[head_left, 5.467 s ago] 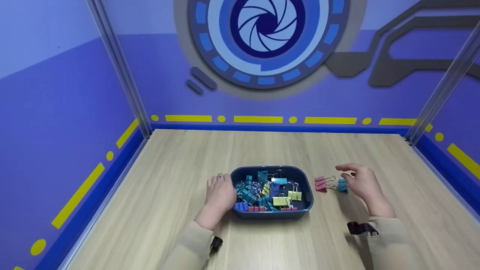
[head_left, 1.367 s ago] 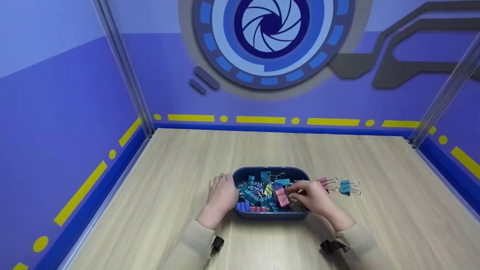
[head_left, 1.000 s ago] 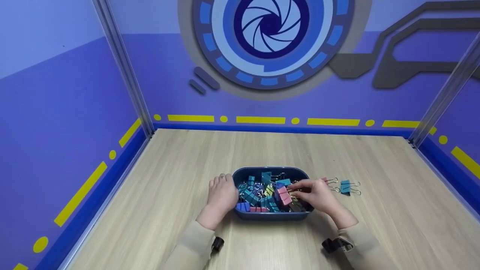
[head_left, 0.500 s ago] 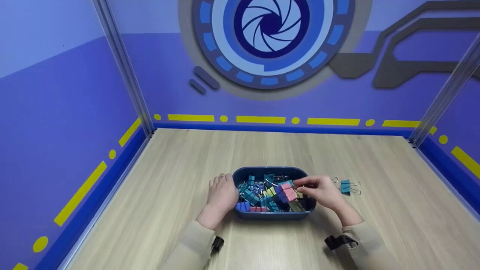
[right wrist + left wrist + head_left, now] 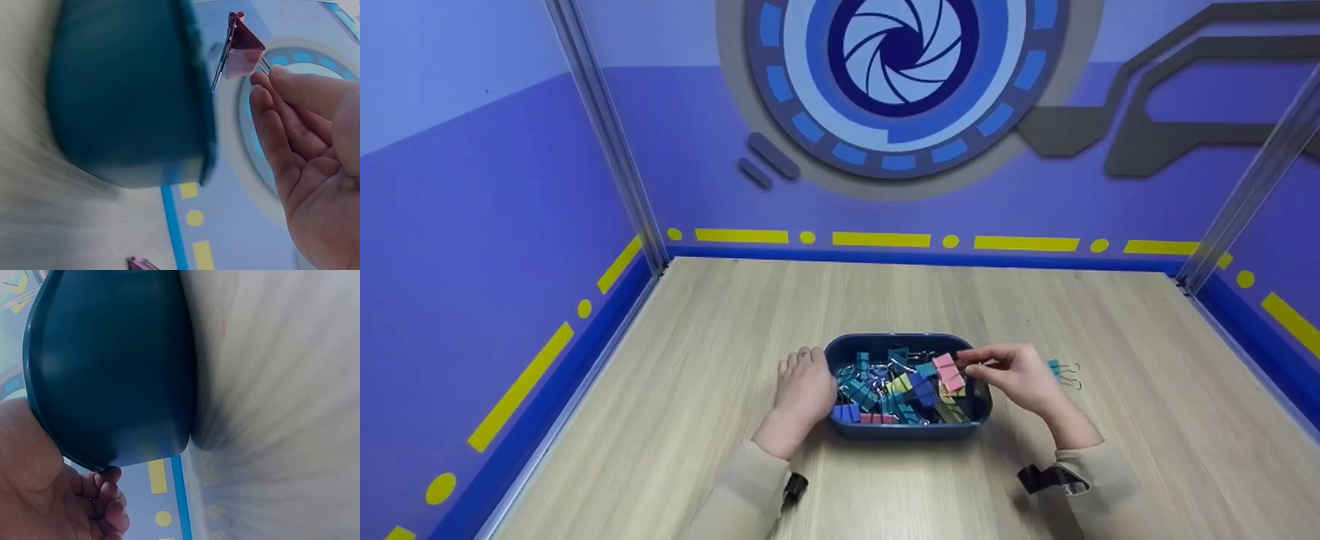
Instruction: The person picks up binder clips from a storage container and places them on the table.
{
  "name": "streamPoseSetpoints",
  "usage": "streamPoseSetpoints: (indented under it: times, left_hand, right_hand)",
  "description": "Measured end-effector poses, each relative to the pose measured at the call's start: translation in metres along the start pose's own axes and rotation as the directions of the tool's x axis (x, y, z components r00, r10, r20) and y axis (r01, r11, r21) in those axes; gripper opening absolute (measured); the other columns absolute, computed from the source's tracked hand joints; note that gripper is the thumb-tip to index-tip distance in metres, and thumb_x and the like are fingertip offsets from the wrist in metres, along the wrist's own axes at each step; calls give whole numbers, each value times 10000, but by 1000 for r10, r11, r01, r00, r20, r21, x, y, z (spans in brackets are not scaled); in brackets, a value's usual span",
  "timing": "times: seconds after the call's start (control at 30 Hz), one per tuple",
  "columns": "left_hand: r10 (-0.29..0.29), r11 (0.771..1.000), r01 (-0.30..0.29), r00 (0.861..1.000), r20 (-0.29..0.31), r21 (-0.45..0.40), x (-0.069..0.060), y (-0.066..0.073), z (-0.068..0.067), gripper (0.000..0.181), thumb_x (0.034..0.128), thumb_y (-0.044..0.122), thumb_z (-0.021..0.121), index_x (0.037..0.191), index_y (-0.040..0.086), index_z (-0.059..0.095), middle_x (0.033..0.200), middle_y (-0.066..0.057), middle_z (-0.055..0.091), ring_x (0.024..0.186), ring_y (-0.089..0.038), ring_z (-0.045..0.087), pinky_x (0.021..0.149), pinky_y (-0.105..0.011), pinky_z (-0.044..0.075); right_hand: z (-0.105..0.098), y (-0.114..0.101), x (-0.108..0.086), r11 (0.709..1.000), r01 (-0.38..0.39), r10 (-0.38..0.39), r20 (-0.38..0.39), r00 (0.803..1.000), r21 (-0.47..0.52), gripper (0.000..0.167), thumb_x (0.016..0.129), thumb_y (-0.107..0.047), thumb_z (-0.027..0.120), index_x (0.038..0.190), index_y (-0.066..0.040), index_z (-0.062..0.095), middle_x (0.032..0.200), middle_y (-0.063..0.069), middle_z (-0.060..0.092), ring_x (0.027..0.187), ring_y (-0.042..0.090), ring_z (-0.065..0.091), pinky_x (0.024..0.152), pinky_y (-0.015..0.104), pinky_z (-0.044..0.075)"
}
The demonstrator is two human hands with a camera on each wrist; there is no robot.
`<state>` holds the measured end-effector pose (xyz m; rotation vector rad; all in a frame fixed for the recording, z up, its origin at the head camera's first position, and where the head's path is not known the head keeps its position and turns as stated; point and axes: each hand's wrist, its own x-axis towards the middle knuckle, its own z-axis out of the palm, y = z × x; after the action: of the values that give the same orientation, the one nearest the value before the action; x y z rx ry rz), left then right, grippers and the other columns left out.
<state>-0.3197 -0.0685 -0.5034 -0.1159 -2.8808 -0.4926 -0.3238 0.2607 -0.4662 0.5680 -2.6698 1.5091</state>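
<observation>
My right hand (image 5: pixel 1024 379) pinches a pink binder clip (image 5: pixel 949 373) by a wire handle, thumb against fingertips. This clip hangs over the right end of a dark blue container (image 5: pixel 907 432). In the right wrist view the pink clip (image 5: pixel 246 59) stands above the container's rim, its wire arms spread. Inside lie several binder clips, among them a blue clip (image 5: pixel 922 390), a teal clip (image 5: pixel 856 393) and a red clip (image 5: pixel 877 418). At the left end my left hand (image 5: pixel 804 386) holds the rim. The left wrist view shows its curled fingers (image 5: pixel 112 492) against that edge; the thumb tip is hidden.
On the wooden table (image 5: pixel 735 315), right of the container, lies a teal binder clip (image 5: pixel 1054 367), partly behind my right hand. Another pink clip (image 5: pixel 142 263) shows at the right wrist view's bottom edge. Blue printed walls (image 5: pixel 810 202) enclose the table.
Earlier my right hand was outside the container by the loose clips. Since then it has lifted the pink clip from the middle toward the right rim. My left hand stays put.
</observation>
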Motion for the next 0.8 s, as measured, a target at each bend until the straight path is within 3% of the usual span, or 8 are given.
streamPoseSetpoints:
  times: [0.17,0.27,0.43,0.57,0.8]
  left_hand:
    - [-7,1000,7,1000,6,1,0,0,0,315,958,183,632,1172,-43,583,1101,-184,618,1047,-344,558,914,-460,409]
    - [-5,1000,5,1000,1,4,0,0,0,303,957,176,626,1167,-38,588,1105,-185,624,1049,-348,565,910,-457,411]
    - [0,1000,0,1000,-5,1,-1,1,-1,288,952,169,622,1151,-36,590,1083,-183,624,1036,-353,567,901,-457,412]
    - [2,1000,-2,1000,-7,-1,-1,1,0,289,950,165,621,1151,-41,589,1084,-186,623,1037,-355,564,904,-459,410]
    - [-1,1000,1,1000,-2,1,0,0,1,306,952,174,627,1162,-44,591,1091,-185,624,1025,-340,561,895,-457,410]
  right_hand:
    - [-15,-2,-3,998,-21,25,-59,998,55,249,928,-96,731,1148,19,750,1095,208,758,713,25,664,616,232,559]
    - [-25,0,-4,997,0,9,-112,994,79,251,916,-60,734,1139,56,739,1087,214,760,724,22,688,635,230,578]
    - [-42,6,-8,999,44,-37,-211,977,31,232,908,-58,745,1116,45,752,1036,9,795,870,-22,712,741,158,564]
    - [-58,12,-13,1000,9,-10,-260,966,-3,261,928,-127,743,1141,23,750,1003,-161,769,907,-64,692,768,128,544]
    - [-86,29,-22,991,-118,89,-332,939,-69,358,959,-235,718,1219,11,719,992,-224,739,902,-139,642,777,85,510]
